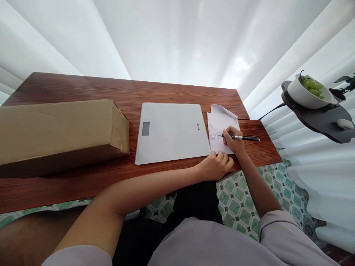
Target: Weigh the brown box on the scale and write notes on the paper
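My right hand is closed around a black and silver pen, its tip touching the written lines on a white notepad. The pad's top sheet curls up at the far end, and small handwriting covers part of the page. At the pad's near edge, by the table's front, my left hand has its fingers curled over the paper; its fingertips are partly hidden. Left of the pad lies a flat white scale with a small grey display, its right edge close to the pad.
A long cardboard box takes up the left of the brown wooden table. On the right, a dark stand holds a white bowl of green grapes, a small plant and a white mouse-like object. White curtains hang behind.
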Motion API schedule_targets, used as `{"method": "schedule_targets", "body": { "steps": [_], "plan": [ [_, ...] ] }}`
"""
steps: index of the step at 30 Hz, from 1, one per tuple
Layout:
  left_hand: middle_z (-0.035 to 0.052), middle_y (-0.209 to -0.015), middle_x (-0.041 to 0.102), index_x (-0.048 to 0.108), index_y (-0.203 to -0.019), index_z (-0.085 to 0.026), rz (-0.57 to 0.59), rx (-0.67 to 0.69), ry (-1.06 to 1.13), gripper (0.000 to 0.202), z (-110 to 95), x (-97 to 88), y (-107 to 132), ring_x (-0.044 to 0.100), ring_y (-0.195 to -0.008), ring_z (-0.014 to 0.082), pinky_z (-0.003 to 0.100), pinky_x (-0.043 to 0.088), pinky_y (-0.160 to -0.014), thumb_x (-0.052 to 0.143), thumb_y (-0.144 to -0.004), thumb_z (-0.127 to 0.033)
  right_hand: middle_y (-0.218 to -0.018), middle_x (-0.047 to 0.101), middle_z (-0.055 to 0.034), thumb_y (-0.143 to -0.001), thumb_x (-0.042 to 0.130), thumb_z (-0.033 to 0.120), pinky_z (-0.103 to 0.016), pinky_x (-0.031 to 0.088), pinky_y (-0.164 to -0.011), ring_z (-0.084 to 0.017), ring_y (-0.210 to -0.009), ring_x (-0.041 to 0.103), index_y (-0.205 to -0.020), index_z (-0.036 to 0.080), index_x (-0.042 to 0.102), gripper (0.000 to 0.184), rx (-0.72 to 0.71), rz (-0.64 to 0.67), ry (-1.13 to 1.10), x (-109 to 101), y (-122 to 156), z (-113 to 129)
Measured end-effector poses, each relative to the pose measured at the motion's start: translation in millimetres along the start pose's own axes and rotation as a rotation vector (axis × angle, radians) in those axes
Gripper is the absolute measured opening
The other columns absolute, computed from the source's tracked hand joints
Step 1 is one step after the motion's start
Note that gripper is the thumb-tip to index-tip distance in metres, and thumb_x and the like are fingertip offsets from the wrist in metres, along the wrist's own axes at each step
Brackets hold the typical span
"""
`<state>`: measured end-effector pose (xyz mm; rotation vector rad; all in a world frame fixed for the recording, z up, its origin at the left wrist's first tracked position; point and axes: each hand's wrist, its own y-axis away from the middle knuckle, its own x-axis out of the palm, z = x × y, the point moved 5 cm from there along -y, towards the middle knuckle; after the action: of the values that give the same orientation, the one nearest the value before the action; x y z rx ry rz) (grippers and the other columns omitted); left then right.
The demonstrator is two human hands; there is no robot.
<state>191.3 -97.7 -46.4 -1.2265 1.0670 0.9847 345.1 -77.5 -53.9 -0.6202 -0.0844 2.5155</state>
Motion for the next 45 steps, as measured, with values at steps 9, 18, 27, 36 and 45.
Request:
{"method": "schedule_targets", "body": {
  "steps": [9,18,27,36,45],
  "plan": [
    [0.0182,-0.100,0.067,0.056,-0.118,-0.008,-0.069,-0.003,-0.053,0.034,-2,3.5,1,0.063,-0.087,0.0264,0.036,0.040,-0.065,0.030,-0.099,-0.020,-0.047,0.055,0.0024,-0.085,0.067,0.047,-0.027,0.041,-0.046,-0.012,-0.040,0.050,-0.063,0.022,0.047,0.039,-0.006,0.045,0.154,10,4,5],
    [0.0181,-0.100,0.066,0.055,-0.117,-0.006,-0.053,0.009,-0.038,0.036,-2,2.4,0,0.064,-0.088,0.0285,0.037,0.043,-0.065,0.028,-0.099,-0.021,-0.045,0.051,0.0036,-0.095,0.052,0.043,-0.028,0.040,-0.043,-0.012,-0.037,0.045,-0.063,0.023,0.041,0.039,0.036,0.067,0.152,16,2,3],
    [0.0193,-0.102,0.066,0.055,-0.117,-0.006,-0.050,0.011,-0.028,0.035,-2,3.2,0,0.064,-0.087,0.0282,0.037,0.041,-0.064,0.027,-0.099,-0.019,-0.046,0.051,0.0038,-0.095,0.051,0.040,-0.028,0.041,-0.049,-0.011,-0.040,0.045,-0.064,0.022,0.041,0.038,0.019,0.080,0.190,17,2,5],
    [0.0183,-0.100,0.066,0.055,-0.113,-0.008,-0.034,0.007,0.002,0.036,-1,2.7,-1,0.063,-0.086,0.0285,0.038,0.039,-0.063,0.024,-0.099,-0.018,-0.046,0.050,0.0031,-0.094,0.049,0.042,-0.028,0.039,-0.044,-0.012,-0.038,0.044,-0.064,0.022,0.041,0.037,0.069,0.072,0.154,16,2,0],
    [0.0168,-0.095,0.065,0.055,-0.111,-0.008,-0.059,0.009,-0.008,0.035,-1,3.5,-1,0.064,-0.083,0.0281,0.037,0.039,-0.063,0.023,-0.099,-0.018,-0.046,0.050,0.0046,-0.095,0.050,0.037,-0.027,0.040,-0.047,-0.011,-0.038,0.044,-0.064,0.022,0.041,0.035,0.040,0.069,0.182,17,2,0]
  ]
}}
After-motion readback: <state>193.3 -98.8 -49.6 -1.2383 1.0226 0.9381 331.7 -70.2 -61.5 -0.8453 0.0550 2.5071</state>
